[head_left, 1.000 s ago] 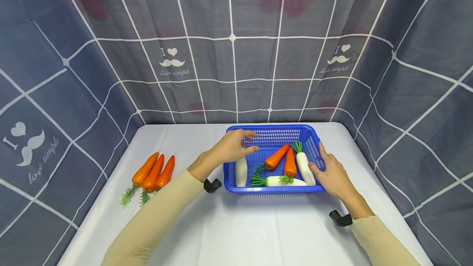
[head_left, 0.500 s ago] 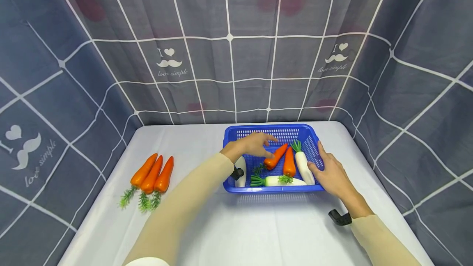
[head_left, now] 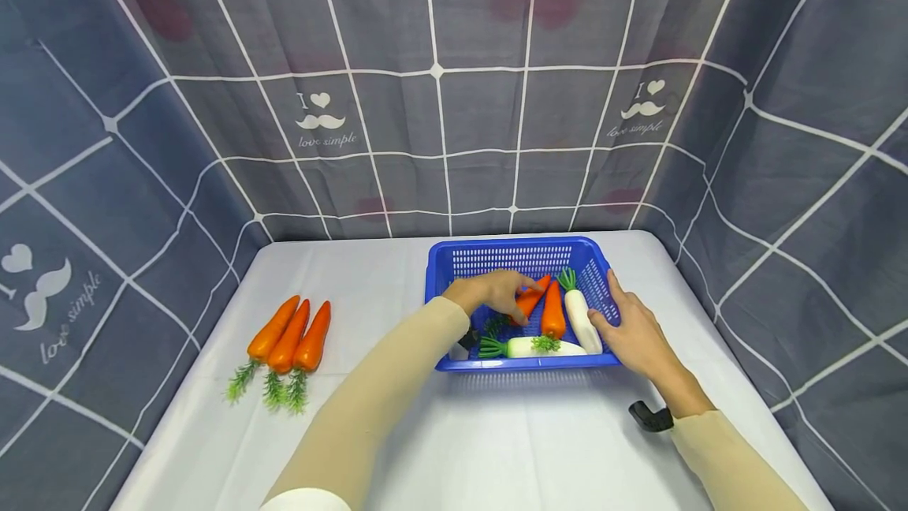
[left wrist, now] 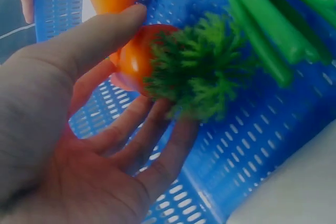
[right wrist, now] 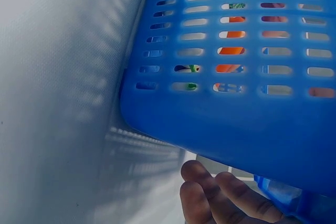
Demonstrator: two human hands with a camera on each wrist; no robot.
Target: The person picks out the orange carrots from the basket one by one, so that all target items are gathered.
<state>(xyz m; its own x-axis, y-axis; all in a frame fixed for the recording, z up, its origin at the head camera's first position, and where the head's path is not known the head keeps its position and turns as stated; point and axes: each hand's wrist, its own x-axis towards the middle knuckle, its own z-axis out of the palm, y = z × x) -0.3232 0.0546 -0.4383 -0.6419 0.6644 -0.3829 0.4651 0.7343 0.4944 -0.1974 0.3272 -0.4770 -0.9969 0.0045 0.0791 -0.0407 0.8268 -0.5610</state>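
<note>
My left hand [head_left: 496, 292] is inside the blue plastic basket [head_left: 525, 364], over an orange carrot [head_left: 537, 296]. In the left wrist view its thumb and spread fingers lie around the carrot's leafy end [left wrist: 202, 69], with no firm grip visible. My right hand [head_left: 641, 335] holds the basket's right side, thumb over the rim and fingers along the outside wall. A second carrot [head_left: 553, 312] lies beside the first. One white radish [head_left: 583, 322] rests along the right wall, another [head_left: 545, 348] along the front. A third white one at left is mostly hidden by my left arm.
Three carrots [head_left: 284, 344] with green tops lie side by side on the white tablecloth [head_left: 454, 432] at the left. Grey-blue checked curtain [head_left: 440, 117] surrounds the table at the back and both sides.
My left hand has moved right and down into the basket, from above its left part to the carrot. My right hand has stayed on the basket's right side.
</note>
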